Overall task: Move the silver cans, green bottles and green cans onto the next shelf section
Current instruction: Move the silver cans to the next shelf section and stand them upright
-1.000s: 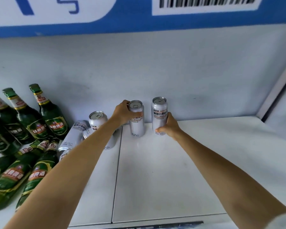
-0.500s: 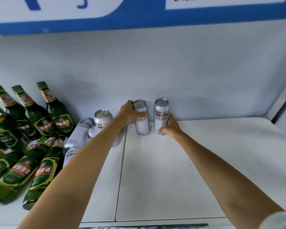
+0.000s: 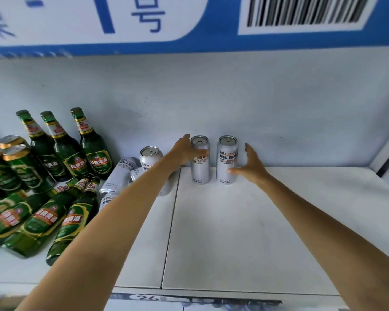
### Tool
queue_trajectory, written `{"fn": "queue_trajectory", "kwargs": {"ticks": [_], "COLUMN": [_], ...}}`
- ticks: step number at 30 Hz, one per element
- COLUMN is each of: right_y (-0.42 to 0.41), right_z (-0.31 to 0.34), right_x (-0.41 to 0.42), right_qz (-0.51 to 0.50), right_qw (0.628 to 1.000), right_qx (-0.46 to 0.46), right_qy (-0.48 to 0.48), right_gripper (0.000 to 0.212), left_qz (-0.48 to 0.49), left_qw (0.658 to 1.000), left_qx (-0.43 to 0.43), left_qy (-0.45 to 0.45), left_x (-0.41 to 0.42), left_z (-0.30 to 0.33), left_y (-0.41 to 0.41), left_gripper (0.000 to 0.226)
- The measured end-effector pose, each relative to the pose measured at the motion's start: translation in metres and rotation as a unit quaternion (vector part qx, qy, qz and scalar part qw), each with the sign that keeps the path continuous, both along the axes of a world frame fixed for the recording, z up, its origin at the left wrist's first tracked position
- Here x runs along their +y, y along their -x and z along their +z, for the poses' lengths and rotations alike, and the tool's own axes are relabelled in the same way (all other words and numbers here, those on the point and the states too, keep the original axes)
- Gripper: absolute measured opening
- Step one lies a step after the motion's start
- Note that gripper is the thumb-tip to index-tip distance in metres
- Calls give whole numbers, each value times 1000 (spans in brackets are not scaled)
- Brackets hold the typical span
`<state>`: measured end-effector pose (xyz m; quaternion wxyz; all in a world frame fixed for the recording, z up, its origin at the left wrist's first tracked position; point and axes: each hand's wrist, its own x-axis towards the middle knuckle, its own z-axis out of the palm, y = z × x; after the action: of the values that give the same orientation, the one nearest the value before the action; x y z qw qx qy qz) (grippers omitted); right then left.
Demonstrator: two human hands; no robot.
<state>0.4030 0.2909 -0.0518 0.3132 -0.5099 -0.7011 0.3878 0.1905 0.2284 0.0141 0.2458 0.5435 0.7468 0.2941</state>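
Two silver cans stand upright at the back of the right shelf section (image 3: 256,221): one (image 3: 200,167) just right of the seam, the other (image 3: 226,162) beside it. My left hand (image 3: 184,151) rests against the first can's left side, fingers loosely around it. My right hand (image 3: 248,167) is spread open just right of the second can, thumb tip near its lower side. On the left section stand an upright silver can (image 3: 149,159), fallen silver cans (image 3: 119,173), upright green bottles (image 3: 65,149), lying green bottles (image 3: 43,223) and green cans (image 3: 20,169).
The white back wall (image 3: 256,108) runs behind the cans. A seam (image 3: 170,227) divides the two shelf sections. A blue and white sign with a barcode (image 3: 301,12) hangs above. A white upright (image 3: 384,156) closes the right end. A label strip (image 3: 189,299) lines the front edge.
My right hand has let go of the right silver can and spread open beside it. My left hand has loosened on the other can. The camera has tilted, showing more bottles at left.
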Motion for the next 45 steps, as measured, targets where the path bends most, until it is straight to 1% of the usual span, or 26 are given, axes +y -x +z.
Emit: {"fn": "queue_trajectory", "kwargs": {"ticks": [2, 3, 5, 7, 9, 12, 15, 17, 20, 24, 26, 29, 32, 35, 39, 41, 44, 45], "right_y": [-12, -16, -21, -18, -8, 16, 49, 73, 109, 153, 167, 188, 200, 205, 208, 209, 209, 209], "right_z": [19, 29, 49, 68, 81, 86, 78, 68, 49, 25, 13, -4, -15, -23, -33, -36, -42, -42], "right_x": [-5, -9, -17, -27, -39, -61, -85, -98, -113, -123, -121, -115, -113, -110, -103, -100, -97, -98], "right_qz": [-4, -4, -12, -11, 14, 68, 111, 130, 146, 148, 140, 98, 64, 53, 57, 59, 64, 64], "right_qw": [999, 997, 988, 980, 978, 974, 970, 974, 980, 985, 987, 994, 998, 998, 997, 996, 994, 994], "right_qx": [9, 9, -12, -19, -17, -35, -49, -47, -57, -59, -65, -53, -17, -3, -5, 4, 24, 31], "right_qy": [-52, -83, -152, -199, -209, -212, -209, -177, -123, -73, -43, -13, 6, 24, 50, 61, 80, 85], "right_gripper": [105, 100, 88, 75, 63, 52, 50, 54, 61, 57, 59, 68, 73, 78, 79, 83, 91, 90], "left_qz": [-6, -3, 7, 21, 33, 51, 72, 72, 61, 29, 22, 10, 29, 30, 34, 42, 10, 13], "left_qw": [999, 998, 994, 991, 991, 993, 992, 990, 988, 984, 983, 979, 981, 978, 972, 976, 967, 964], "left_qx": [2, -7, -41, -62, -23, 36, 71, 108, 142, 167, 167, 174, 143, 130, 124, 113, 160, 170], "left_qy": [-33, -54, -97, -118, -124, -105, -69, -46, -6, 50, 68, 102, 125, 160, 194, 182, 200, 202], "left_x": [-14, -24, -46, -73, -99, -130, -156, -168, -177, -168, -156, -133, -108, -84, -68, -65, -53, -52], "left_z": [18, 29, 50, 67, 78, 84, 78, 69, 49, 19, 4, -7, -15, -26, -37, -38, -49, -52], "left_y": [3, 6, 17, 30, 49, 77, 102, 118, 147, 188, 206, 225, 228, 226, 218, 216, 221, 222], "left_gripper": [82, 73, 45, 21, 12, 14, 20, 26, 31, 32, 34, 44, 46, 54, 48, 44, 35, 33]}}
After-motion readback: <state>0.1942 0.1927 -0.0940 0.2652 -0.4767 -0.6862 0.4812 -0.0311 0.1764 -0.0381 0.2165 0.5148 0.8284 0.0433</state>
